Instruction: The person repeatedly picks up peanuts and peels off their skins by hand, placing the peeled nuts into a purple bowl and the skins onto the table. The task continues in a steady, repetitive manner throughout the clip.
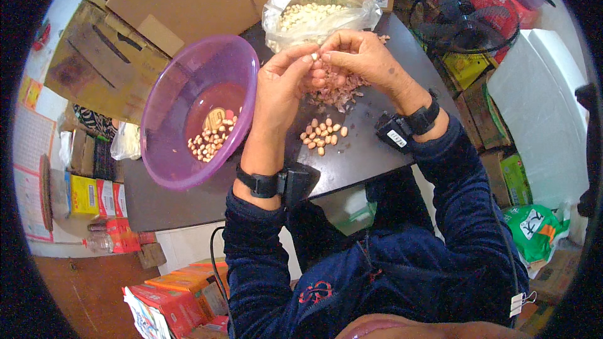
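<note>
My left hand (287, 75) holds a pale peanut kernel (314, 57) between thumb and forefinger. Beside it, my right hand (353, 56) has its thumb and forefinger pinched close to that kernel; whether they grip anything is unclear. Beneath both hands lies a heap of pinkish peanut skins (337, 96). Nearer the table edge sits a small cluster of skin-on peanuts (321, 135). Behind the hands, a clear plastic bag (367, 13) holds many pale peeled peanuts (308, 16). A purple plastic basin (162, 103) at the left contains skin-on peanuts (207, 146).
Cardboard boxes (188, 0) stand behind the dark table (160, 202). A black fan (465, 19) is at the back right, near a white foam box (541, 99). Red and orange cartons (174, 303) sit below at the left. Both wrists wear strapped black devices.
</note>
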{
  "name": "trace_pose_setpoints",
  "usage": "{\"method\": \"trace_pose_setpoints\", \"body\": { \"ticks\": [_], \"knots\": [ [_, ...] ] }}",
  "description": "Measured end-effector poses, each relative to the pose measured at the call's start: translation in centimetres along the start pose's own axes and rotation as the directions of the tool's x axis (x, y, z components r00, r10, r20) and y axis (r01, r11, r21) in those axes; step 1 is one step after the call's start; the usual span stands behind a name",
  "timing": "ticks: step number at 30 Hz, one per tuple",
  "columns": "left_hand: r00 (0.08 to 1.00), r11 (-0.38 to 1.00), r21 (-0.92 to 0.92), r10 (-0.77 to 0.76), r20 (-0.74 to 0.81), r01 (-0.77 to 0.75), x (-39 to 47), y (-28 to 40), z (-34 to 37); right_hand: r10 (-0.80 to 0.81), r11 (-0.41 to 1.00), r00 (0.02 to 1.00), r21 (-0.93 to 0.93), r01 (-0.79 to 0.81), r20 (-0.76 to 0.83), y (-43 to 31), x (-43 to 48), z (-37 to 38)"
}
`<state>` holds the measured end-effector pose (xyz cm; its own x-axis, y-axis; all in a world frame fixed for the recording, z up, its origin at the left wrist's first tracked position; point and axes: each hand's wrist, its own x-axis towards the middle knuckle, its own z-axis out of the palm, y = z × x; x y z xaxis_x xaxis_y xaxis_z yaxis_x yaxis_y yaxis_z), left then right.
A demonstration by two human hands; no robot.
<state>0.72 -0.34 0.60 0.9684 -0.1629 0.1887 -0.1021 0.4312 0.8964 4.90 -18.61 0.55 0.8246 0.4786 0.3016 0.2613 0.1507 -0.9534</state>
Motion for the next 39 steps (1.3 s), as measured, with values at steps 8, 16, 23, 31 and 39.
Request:
{"method": "trace_pose_setpoints", "body": {
  "ticks": [8, 16, 23, 31, 39],
  "knots": [
    [0.999, 0.998, 0.054, 0.011, 0.04, -0.013, 0.11, -0.26, 0.19, 0.023, 0.999, 0.999, 0.039, -0.025, 0.034, 0.01, -0.11, 0.01],
    [0.998, 0.998, 0.048, 0.029, 0.048, -0.031, 0.06, -0.34, 0.34, 0.024, 0.996, 0.997, 0.08, -0.03, 0.074, 0.31, 0.07, -0.46],
    [0.998, 0.998, 0.051, -0.023, 0.054, 0.02, -0.03, -0.23, 0.33, 0.064, 0.998, 0.997, 0.004, -0.064, 0.038, 0.03, -0.13, -0.41],
    [0.997, 0.994, 0.104, 0.039, 0.065, -0.045, 0.05, -0.32, 0.38, 0.069, 0.997, 0.997, -0.043, -0.067, 0.033, -0.3, -0.16, -0.4],
    [0.994, 0.973, 0.204, 0.101, 0.051, -0.109, -0.18, -0.27, 0.43, -0.028, 1.0, 1.0, -0.009, 0.028, 0.002, -0.26, -0.13, -0.37]
  ]
}}
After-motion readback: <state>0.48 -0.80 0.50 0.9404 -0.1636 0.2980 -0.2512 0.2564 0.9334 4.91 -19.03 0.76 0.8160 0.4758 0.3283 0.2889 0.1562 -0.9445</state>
